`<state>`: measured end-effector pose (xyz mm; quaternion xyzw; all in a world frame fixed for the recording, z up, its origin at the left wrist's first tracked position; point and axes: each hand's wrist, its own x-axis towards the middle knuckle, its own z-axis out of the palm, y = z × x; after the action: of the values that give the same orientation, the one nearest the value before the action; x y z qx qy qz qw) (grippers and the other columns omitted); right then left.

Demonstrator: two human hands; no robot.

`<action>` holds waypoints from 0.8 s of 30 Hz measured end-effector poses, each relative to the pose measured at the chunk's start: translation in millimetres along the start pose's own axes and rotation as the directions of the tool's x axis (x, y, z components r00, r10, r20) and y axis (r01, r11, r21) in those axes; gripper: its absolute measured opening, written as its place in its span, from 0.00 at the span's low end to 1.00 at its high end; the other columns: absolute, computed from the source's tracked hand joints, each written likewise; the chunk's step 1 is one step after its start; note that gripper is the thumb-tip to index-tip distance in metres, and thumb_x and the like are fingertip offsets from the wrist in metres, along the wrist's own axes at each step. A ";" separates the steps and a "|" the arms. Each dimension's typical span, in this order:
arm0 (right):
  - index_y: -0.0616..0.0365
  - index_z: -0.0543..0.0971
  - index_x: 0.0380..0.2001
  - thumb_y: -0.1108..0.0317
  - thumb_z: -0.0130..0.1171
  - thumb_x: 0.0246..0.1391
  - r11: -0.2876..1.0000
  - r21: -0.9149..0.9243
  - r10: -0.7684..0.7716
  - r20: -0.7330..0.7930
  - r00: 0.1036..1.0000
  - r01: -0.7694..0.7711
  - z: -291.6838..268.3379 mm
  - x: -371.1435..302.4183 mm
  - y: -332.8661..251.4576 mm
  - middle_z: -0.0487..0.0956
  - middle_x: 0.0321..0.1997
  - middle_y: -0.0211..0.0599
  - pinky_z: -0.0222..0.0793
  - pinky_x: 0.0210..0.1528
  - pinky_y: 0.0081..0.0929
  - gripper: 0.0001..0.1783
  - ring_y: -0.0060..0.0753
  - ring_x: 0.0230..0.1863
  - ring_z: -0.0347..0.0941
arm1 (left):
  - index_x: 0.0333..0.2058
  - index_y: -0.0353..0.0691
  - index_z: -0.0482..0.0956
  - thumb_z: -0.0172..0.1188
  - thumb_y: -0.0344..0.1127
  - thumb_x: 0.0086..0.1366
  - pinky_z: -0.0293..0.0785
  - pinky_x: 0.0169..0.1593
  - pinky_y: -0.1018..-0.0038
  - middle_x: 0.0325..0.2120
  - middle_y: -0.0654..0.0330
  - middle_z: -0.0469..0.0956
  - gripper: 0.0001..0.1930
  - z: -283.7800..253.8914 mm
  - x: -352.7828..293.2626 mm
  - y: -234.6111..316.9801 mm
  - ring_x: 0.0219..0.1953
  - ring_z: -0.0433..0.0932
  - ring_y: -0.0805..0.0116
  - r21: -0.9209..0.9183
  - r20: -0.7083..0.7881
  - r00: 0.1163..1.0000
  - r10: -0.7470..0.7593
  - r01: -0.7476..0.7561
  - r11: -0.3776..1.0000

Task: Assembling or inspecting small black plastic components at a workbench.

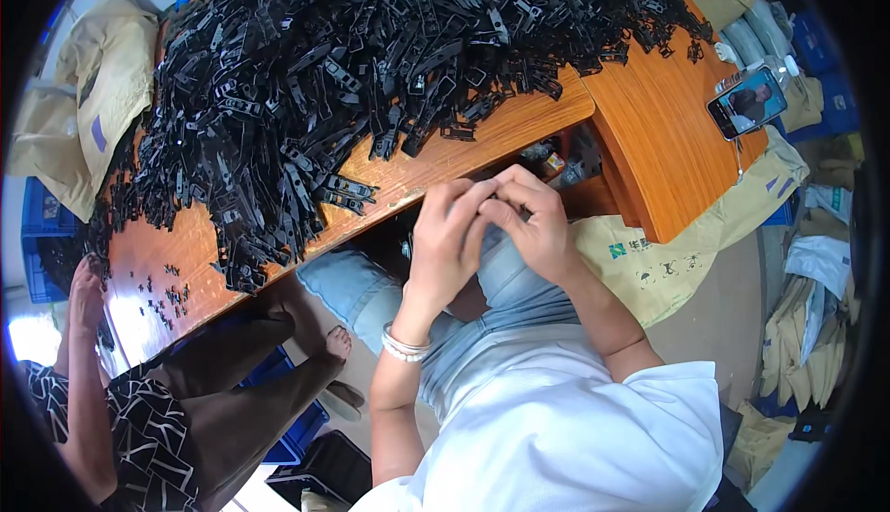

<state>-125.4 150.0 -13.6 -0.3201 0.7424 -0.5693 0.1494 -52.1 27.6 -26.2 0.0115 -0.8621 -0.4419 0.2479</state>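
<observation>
My left hand [447, 238] and my right hand [538, 224] meet above my lap, just off the near edge of the wooden table [547, 115]. The fingertips of both are pinched together. Whatever they hold is hidden behind the fingers and too small to make out. A white beaded bracelet [406, 345] circles my left wrist. Beyond my hands a large heap of black plastic clip-like parts [371, 57] covers most of the tabletop. A few of these parts [348, 194] lie loose at the heap's near edge.
At the left another person's hand [87, 294] is by the heap, near small scattered black pieces [167, 299]. A phone [747, 104] stands at the table's right side. A paper sack [649, 275] lies right of my legs, blue crates [46, 211] stand left, and an open compartment [579, 155] shows under the tabletop.
</observation>
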 end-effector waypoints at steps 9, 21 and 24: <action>0.70 0.75 0.32 0.74 0.53 0.51 0.914 0.381 0.185 -0.077 0.980 -0.142 -5.4 -6.0 26.8 0.73 0.29 0.33 0.63 0.28 0.14 0.08 0.19 0.26 0.67 | 0.29 0.34 0.72 0.60 0.27 0.50 0.68 0.29 0.68 0.26 0.53 0.69 0.08 -3.5 24.3 -43.0 0.28 0.71 0.56 0.345 -0.327 0.943 -0.067 0.185 0.920; 0.70 0.76 0.29 0.75 0.54 0.49 0.855 0.516 0.093 -0.072 0.993 -0.043 3.1 15.5 20.0 0.74 0.32 0.37 0.65 0.26 0.15 0.06 0.24 0.27 0.72 | 0.33 0.31 0.72 0.53 0.25 0.58 0.67 0.21 0.84 0.22 0.60 0.73 0.05 -29.7 8.0 -23.2 0.18 0.70 0.79 -0.608 -0.136 0.776 -0.616 0.425 0.670; 0.69 0.75 0.28 0.75 0.55 0.49 0.848 0.516 0.136 0.007 0.991 -0.120 6.1 17.2 9.3 0.74 0.31 0.36 0.64 0.26 0.14 0.06 0.21 0.26 0.72 | 0.38 0.27 0.73 0.51 0.29 0.61 0.66 0.19 0.85 0.21 0.59 0.74 0.11 -38.0 7.1 -18.8 0.17 0.69 0.79 -0.725 0.061 0.754 -0.654 0.484 0.490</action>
<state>-137.6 135.7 -21.7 -0.2096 0.5850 -0.7405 0.2559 -45.5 -14.3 -19.2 0.2518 -0.5380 -0.7871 0.1663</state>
